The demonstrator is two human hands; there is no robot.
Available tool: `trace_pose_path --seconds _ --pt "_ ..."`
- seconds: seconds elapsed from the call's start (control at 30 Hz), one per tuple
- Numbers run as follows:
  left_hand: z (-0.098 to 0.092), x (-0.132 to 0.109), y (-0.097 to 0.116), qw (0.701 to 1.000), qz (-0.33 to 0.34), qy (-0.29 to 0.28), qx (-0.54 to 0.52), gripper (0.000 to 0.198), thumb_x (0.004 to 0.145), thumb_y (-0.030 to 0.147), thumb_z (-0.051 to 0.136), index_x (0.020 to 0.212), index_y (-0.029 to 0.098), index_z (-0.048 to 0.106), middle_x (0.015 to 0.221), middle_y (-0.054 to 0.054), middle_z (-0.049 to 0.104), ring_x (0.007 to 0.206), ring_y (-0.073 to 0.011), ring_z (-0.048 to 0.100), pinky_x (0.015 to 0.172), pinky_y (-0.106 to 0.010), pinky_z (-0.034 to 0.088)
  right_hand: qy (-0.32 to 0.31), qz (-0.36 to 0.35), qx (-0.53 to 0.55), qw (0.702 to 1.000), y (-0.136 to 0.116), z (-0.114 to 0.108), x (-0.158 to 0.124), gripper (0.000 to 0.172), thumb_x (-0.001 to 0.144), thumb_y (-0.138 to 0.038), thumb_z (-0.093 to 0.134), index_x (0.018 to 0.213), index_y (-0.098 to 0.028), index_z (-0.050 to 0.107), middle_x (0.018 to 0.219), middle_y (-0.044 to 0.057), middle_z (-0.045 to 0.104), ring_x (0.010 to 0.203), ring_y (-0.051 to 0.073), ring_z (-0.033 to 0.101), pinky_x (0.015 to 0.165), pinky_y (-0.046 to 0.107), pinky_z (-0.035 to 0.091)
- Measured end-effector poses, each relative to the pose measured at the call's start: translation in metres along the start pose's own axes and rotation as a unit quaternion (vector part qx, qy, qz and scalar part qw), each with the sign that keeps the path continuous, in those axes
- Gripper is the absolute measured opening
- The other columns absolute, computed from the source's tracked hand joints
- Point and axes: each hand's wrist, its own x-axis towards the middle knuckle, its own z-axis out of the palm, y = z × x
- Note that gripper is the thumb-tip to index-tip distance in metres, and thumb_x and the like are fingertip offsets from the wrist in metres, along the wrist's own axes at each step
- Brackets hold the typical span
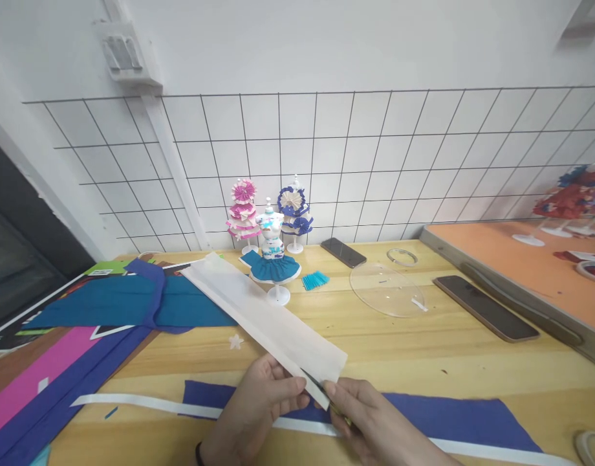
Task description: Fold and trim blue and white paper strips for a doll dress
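My left hand pinches the near end of a long white paper strip that stretches away to the upper left. My right hand is closed on scissors, whose blades bite into the strip's near edge. Under both hands lies a dark blue paper sheet with a thin white strip across it, on the wooden table.
Three small mannequins in paper dresses stand by the grid wall. Teal, pink and purple sheets lie left. A clear disc, a tape ring, two phones and an orange board lie right.
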Motion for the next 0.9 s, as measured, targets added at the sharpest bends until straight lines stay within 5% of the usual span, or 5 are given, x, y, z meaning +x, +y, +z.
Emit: trace_pose_path --seconds 0.57,0.9 --pt "0.0022 0.0003 -0.0032 1.000 -0.001 -0.008 0.010 0.026 0.065 0.018 0.073 0.089 0.012 0.063 0.088 -0.010 0.068 0.074 -0.0162 0.062 0.074 -0.031 0.047 -0.019 -0.016 0.045 0.999 0.0061 -0.0019 0.0021 0.052 0.073 -0.069 0.048 0.075 -0.017 0.050 0.046 -0.010 0.032 0.032 0.004 0.022 0.032 0.020 0.012" --pt "-0.0014 0.0013 -0.0013 1.000 -0.018 0.004 0.008 0.024 0.064 0.018 0.074 0.085 0.013 0.064 0.083 -0.007 0.068 0.073 -0.0143 0.061 0.070 -0.028 0.048 -0.029 -0.030 0.013 0.999 0.0063 -0.0073 0.0032 0.051 0.075 -0.068 0.045 0.063 -0.019 0.041 0.043 -0.010 0.029 0.033 0.003 0.020 0.033 0.020 0.012"
